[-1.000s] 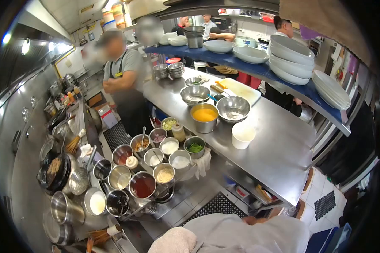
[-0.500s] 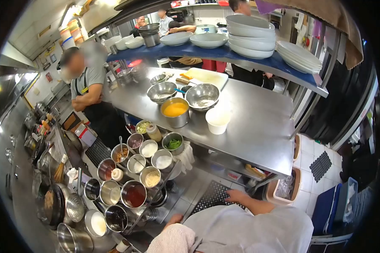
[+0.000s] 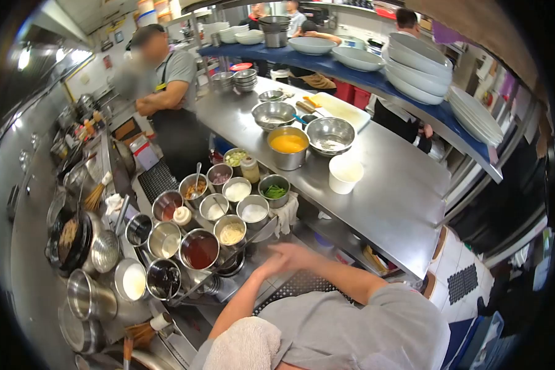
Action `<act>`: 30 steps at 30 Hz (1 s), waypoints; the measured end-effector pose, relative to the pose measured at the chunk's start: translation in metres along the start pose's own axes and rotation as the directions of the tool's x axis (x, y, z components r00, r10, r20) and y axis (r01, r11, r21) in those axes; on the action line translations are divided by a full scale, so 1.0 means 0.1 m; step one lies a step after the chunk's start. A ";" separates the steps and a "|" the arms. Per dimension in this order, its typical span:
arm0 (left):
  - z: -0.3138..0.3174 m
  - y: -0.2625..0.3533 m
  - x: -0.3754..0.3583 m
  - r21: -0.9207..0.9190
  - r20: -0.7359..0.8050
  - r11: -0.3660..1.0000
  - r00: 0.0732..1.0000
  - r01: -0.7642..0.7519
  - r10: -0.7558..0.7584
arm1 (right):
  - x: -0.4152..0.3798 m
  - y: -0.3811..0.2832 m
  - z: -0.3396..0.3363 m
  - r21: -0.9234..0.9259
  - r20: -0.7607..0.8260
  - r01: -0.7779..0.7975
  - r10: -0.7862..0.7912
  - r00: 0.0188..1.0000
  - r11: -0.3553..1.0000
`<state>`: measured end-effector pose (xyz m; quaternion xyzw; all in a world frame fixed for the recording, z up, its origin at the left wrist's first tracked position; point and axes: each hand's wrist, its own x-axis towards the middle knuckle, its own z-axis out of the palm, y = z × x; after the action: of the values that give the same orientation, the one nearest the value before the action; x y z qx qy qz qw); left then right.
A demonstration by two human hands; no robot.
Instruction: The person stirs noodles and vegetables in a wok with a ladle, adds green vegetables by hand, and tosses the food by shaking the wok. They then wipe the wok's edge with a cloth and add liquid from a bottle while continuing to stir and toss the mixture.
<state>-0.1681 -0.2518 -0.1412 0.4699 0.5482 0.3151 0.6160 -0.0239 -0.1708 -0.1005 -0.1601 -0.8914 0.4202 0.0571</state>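
Observation:
In front of my body, my left hand and my right hand meet and overlap. The right hand's fingers reach out over the left, smeared by motion, and I see no tool in them. Fingers of the left hand are mostly hidden. Nearest to them is a rack of steel pots: shredded pale food, red-brown sauce, white powder and chopped greens. A white cloth hangs at the rack's corner. A light towel lies over my left shoulder.
On the steel table stand a white tub, a pot of orange liquid, metal bowls and a cutting board. Plates fill the blue shelf above. A co-worker stands at left, arms folded. Woks and a strainer line the left.
My hands were apart, low at my sides; now they have risen and come together in front of me. The view has shifted, so the table and pots sit farther right.

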 end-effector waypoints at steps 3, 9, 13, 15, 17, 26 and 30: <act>0.01 -1.09 -0.02 0.387 0.153 0.918 0.976 0.082 -0.152 | -0.40 0.91 0.54 -0.401 0.289 -0.371 0.500 0.816 0.837; -0.21 -2.47 -0.76 0.484 -0.002 0.729 0.834 0.483 -0.551 | -2.57 1.63 1.11 -0.407 0.178 -0.635 0.739 0.649 0.656; -0.39 -2.64 -1.17 0.435 -0.064 0.607 0.695 0.665 -0.716 | -3.56 1.58 1.37 -0.277 0.280 -0.833 0.870 0.407 0.479; -0.42 -2.76 -1.30 0.430 -0.069 0.579 0.665 0.693 -0.744 | -3.67 1.44 1.43 -0.256 0.321 -0.857 0.876 0.361 0.447; -0.38 -2.84 -1.37 0.443 -0.053 0.596 0.683 0.670 -0.729 | -3.62 1.45 1.53 -0.271 0.349 -0.842 0.863 0.366 0.467; -0.41 -2.43 -0.42 0.548 -0.286 0.781 0.945 0.299 -0.161 | -1.42 1.67 0.94 -0.335 0.084 -0.643 0.702 0.707 0.688; -0.24 -1.81 -0.28 0.322 -0.344 0.914 0.930 0.249 -0.132 | -0.69 0.87 0.47 -0.038 -0.072 -0.595 0.592 0.803 0.803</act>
<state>-0.2200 -0.3366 -0.2970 0.4618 0.7312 0.2181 0.4522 0.0503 -0.1766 -0.1950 -0.4443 -0.8064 0.3861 -0.0568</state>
